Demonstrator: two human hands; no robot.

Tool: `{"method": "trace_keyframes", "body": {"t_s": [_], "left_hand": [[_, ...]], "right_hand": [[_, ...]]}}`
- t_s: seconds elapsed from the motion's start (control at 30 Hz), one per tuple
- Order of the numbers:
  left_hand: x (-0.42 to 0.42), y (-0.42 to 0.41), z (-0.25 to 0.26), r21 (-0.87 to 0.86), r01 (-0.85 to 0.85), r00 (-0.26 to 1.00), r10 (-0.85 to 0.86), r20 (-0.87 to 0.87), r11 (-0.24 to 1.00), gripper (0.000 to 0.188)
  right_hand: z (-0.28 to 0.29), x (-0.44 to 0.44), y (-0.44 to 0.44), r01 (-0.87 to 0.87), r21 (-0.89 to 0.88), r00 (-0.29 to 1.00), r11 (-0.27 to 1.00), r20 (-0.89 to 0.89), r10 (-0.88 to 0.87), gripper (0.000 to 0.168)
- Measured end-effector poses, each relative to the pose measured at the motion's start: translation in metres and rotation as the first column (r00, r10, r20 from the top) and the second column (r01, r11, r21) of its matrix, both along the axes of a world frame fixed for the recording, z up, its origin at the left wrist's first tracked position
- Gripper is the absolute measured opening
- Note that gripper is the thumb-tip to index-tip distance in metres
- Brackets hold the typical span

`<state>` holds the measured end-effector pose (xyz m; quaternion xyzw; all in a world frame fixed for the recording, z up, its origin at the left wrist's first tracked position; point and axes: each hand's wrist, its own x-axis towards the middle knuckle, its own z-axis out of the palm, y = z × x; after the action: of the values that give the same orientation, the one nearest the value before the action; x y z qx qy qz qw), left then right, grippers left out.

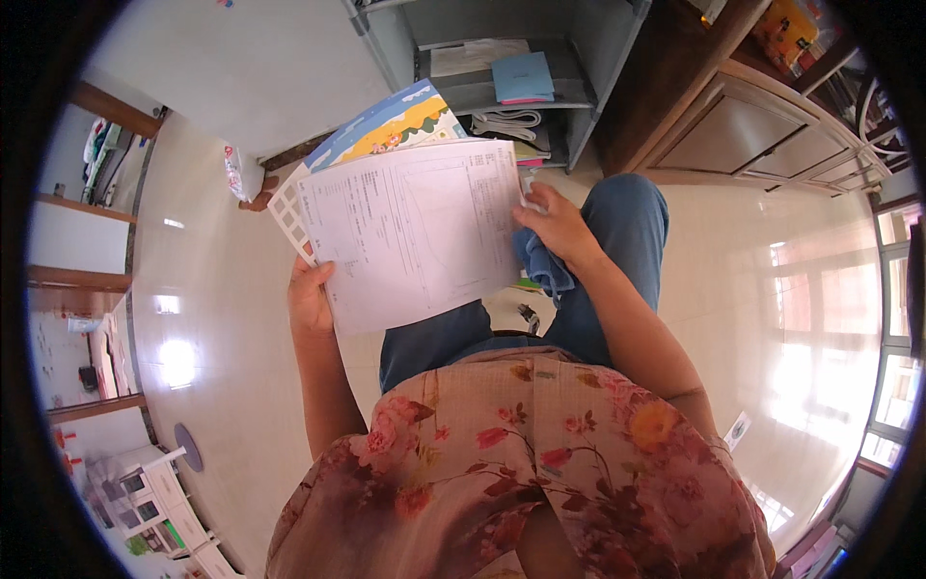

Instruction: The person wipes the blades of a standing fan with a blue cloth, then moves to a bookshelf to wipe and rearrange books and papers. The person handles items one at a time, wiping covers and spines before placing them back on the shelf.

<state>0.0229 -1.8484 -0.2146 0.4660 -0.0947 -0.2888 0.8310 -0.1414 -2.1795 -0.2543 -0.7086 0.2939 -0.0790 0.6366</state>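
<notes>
My left hand (311,295) grips the lower left edge of a stack of papers, thumb on top. Uppermost is a white printed sheet (419,239) with text and a line graph, turned sideways. Behind it a colourful illustrated sheet (387,134) in blue and yellow sticks out, and a white sheet with square cut-outs (291,221) shows at the left. At the stack's right edge is my right hand (553,224), fingers curled at the paper. Under that hand a blue cloth (539,264) hangs over my thigh; whether the hand holds it I cannot tell.
Ahead stands a grey shelf unit (499,98) with a blue folder (522,76) and a folded white bundle (506,124). A wooden cabinet (731,134) is at the right. A plastic bag (244,174) sits by the wall at left. A pedestal fan (189,447) stands lower left.
</notes>
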Motion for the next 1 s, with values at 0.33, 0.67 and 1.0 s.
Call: {"method": "trace_keyframes", "body": {"t_s": [0.33,0.67,1.0], "left_hand": [[0.007,0.029,0.005,0.193,-0.082,0.997,0.082,0.005,0.978,0.057],[0.001,0.032,0.018,0.292,-0.124,0.992,0.115,0.048,0.948,0.042],[-0.005,0.019,0.017,0.281,-0.108,0.994,0.105,0.027,0.954,0.036]], "right_hand": [[0.007,0.006,0.004,-0.081,0.273,0.993,0.959,0.104,0.055,0.034],[0.029,0.009,0.003,-0.074,-0.210,0.983,0.975,0.147,0.107,0.021],[0.044,0.035,-0.020,-0.269,-0.054,0.948,0.962,0.160,0.274,0.027]]}}
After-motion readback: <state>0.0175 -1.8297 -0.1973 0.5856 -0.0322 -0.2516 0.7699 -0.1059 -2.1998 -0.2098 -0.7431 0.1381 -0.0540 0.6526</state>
